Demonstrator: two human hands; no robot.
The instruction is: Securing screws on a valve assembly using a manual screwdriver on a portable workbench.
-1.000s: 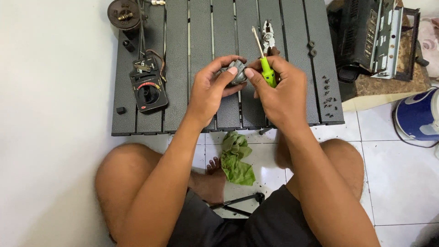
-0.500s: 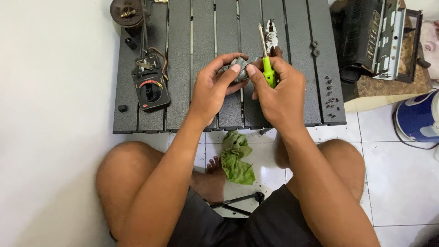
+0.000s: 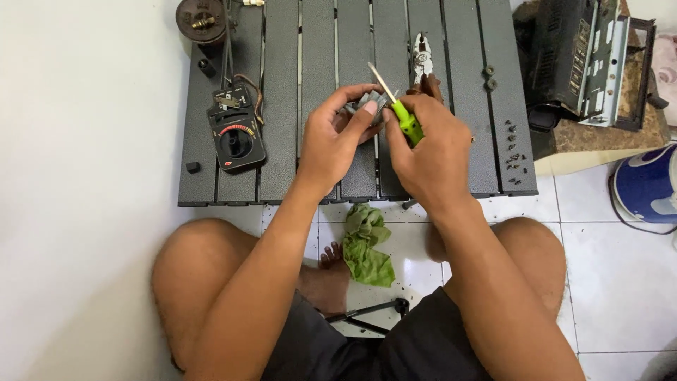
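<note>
Frame centre, above dark slatted metal desk (image 3: 282,169): left hand (image 3: 335,137) pinching small grey metal part (image 3: 363,104). Right hand (image 3: 430,152) clamped round green-handled screwdriver (image 3: 402,116), shaft angled up-left beside part. Black dial unit (image 3: 236,137) left on desk. Crumpled green cloth (image 3: 367,247) on floor below.

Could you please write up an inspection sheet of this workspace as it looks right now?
Surface: dark slatted table, low, over white floor tiles.
Job's things: small grey part pinched in left hand; green-handled screwdriver in right hand, blade pointing up-left.
Clutter: pliers, black dial switch unit, round motor part, loose screws, green rag on floor.
Grips: both hands closed on their items.
Cables: brown wires at the switch unit.
Surroundings: opened black appliance casing on the right, blue-white appliance beside it.
</note>
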